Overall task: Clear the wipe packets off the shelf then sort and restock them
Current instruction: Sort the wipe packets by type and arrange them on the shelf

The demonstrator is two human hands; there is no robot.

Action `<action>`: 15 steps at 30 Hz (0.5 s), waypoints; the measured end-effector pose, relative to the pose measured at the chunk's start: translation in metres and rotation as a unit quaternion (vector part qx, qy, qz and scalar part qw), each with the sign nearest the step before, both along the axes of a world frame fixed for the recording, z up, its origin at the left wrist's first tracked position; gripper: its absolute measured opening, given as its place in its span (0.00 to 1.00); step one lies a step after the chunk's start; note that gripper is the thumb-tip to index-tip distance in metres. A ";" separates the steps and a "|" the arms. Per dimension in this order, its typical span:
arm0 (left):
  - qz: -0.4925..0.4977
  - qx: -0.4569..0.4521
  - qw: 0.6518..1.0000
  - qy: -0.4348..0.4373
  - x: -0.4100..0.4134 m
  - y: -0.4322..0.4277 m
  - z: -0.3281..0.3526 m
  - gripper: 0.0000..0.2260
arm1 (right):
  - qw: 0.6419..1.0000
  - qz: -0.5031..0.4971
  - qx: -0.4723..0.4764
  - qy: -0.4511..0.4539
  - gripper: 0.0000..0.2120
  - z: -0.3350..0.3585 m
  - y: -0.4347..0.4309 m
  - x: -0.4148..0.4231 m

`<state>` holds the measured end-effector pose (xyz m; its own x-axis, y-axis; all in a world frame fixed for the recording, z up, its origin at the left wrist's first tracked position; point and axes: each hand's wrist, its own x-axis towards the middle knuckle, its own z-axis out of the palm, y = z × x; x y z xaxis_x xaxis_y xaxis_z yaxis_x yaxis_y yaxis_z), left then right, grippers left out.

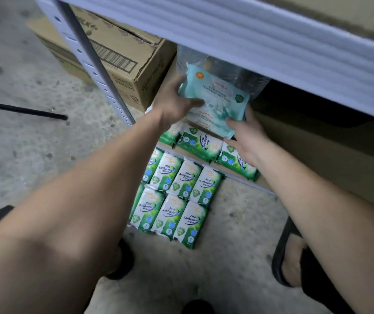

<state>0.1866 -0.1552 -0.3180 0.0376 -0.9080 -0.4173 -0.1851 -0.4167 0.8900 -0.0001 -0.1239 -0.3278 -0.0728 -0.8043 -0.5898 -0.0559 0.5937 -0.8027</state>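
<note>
Concrete floor (23,137) fronts a white metal rack (272,41). At the low shelf's mouth both hands hold a stack of teal packets (215,98) printed "Antibacterial Fragrance Free Wipes". The left hand (177,103) has its thumb across the top and fingers curled behind. The right hand (247,137) clasps the near corner. Green packets (177,200) marked "Pine Antibacterial Wipes" lie in rows on the floor, with more (199,143) on the shelf edge. A cardboard box (118,53) bears a barcode and "MILK".

A stockroom: metal shelving (104,71), sealed cartons (122,55), and retail wipe packets (177,200) on bare concrete floor (23,87).
</note>
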 end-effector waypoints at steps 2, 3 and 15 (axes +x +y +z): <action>-0.002 -0.007 1.000 0.016 0.000 0.024 0.014 0.32 | 1.000 0.009 -0.013 -0.006 0.29 0.016 0.018 -0.003; 0.002 -0.006 1.000 0.018 0.001 0.037 0.022 0.34 | 1.000 0.013 -0.018 -0.005 0.29 0.024 0.027 -0.004; 0.084 -0.025 0.996 0.022 0.019 0.179 0.156 0.30 | 0.996 0.070 -0.053 -0.020 0.31 0.142 0.153 0.008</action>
<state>0.2058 0.0235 -0.1622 0.1738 -0.9099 -0.3767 -0.0759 -0.3937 0.9161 0.0083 0.0290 -0.1856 0.0658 -0.8632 -0.5005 -0.0978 0.4936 -0.8642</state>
